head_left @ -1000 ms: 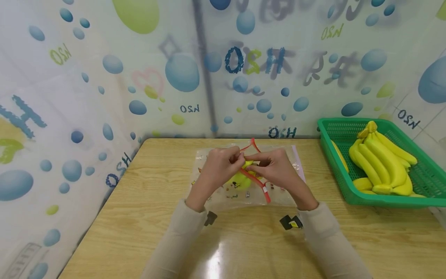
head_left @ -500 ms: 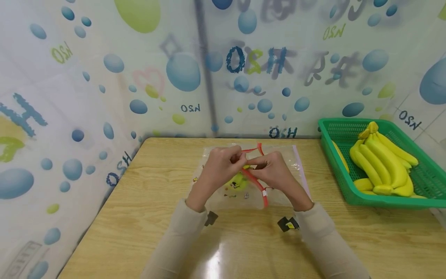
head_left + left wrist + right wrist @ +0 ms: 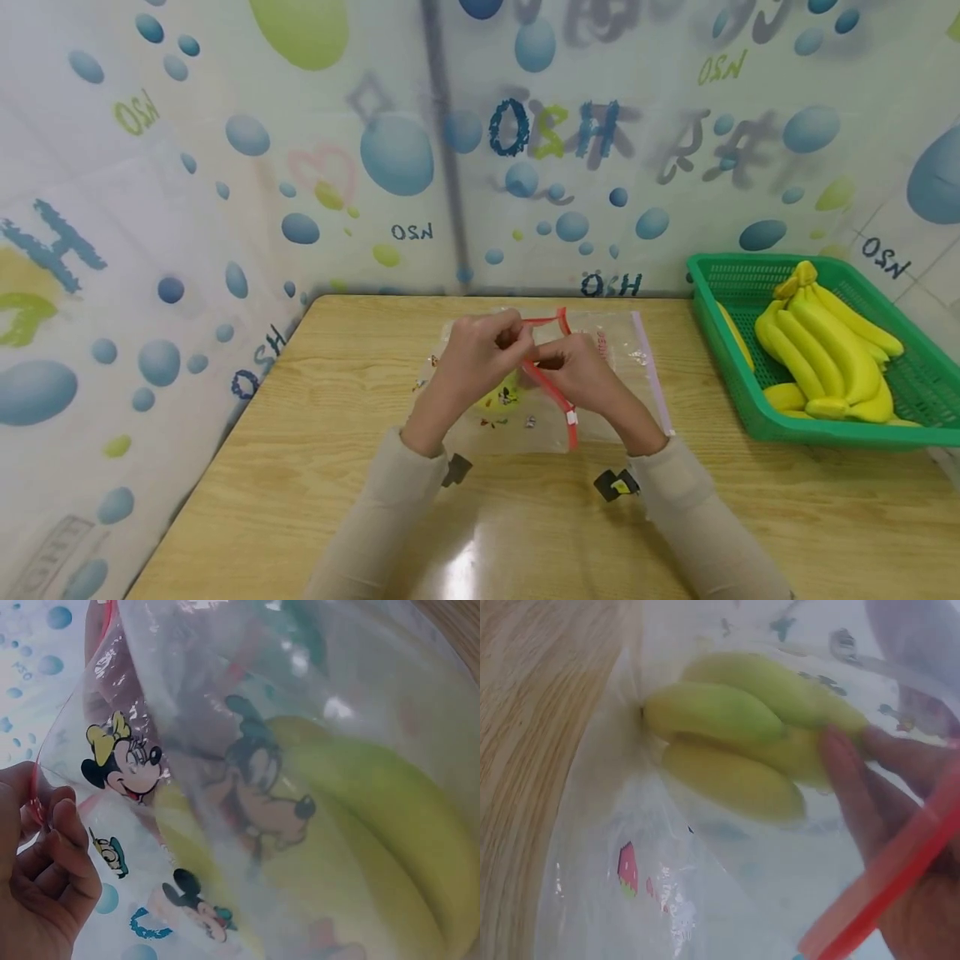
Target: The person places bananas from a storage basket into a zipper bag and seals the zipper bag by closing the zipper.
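Note:
My left hand pinches the red zip edge of a clear zip bag printed with cartoon figures, keeping its mouth spread. The right hand reaches through that mouth. Inside, a small bunch of yellow-green bananas lies toward the bag's bottom, and the right fingers pinch its stem end. Through the plastic in the left wrist view the bananas look large and blurred. A white slider sits on the red zip strip. In the head view my hands hide much of the bunch.
Right of the zip bag, a clear sheet or bag with a lilac edge lies on the wooden table. A green basket with more bananas stands at the right. A printed curtain hangs behind the table.
My right hand has moved left and deeper into the bag, and the bananas have gone left with it. The red mouth has narrowed at the back. The left hand stays nearly still.

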A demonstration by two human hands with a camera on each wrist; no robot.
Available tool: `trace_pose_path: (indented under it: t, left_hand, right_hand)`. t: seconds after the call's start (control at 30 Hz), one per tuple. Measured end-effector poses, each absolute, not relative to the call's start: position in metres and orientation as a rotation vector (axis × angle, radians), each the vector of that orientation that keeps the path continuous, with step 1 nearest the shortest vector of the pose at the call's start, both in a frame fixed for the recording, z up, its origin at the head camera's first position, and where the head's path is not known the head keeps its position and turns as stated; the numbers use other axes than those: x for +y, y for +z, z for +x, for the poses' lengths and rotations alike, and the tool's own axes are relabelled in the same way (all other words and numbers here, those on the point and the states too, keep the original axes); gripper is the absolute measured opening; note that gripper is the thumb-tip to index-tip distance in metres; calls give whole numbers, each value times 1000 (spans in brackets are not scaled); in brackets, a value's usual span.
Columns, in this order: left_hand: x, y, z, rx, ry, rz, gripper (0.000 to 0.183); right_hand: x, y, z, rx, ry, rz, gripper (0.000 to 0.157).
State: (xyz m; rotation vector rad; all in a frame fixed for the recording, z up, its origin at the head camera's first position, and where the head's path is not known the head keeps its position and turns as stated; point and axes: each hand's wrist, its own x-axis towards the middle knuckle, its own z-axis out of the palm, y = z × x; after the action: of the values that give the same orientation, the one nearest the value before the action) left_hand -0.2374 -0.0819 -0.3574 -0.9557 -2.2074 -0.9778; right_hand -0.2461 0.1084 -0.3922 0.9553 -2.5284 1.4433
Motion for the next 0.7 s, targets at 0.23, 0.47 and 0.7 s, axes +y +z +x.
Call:
trace_pose_path:
  t: [0.23,0.47,0.7]
  left_hand:
    - [-85,-358,-239,-2209,-933,-893,27]
    - [-86,-357,-241,-2204,-919,-872,26]
    - [-86,-358,-242,-2221,-946,-859,27]
  right_hand:
    - [118,-388,-248,-2608,1509,1022,17]
    - [135,-371,-245,-2491,1662,959,22]
    - [159,-365,-248,-2433,1611,951,19]
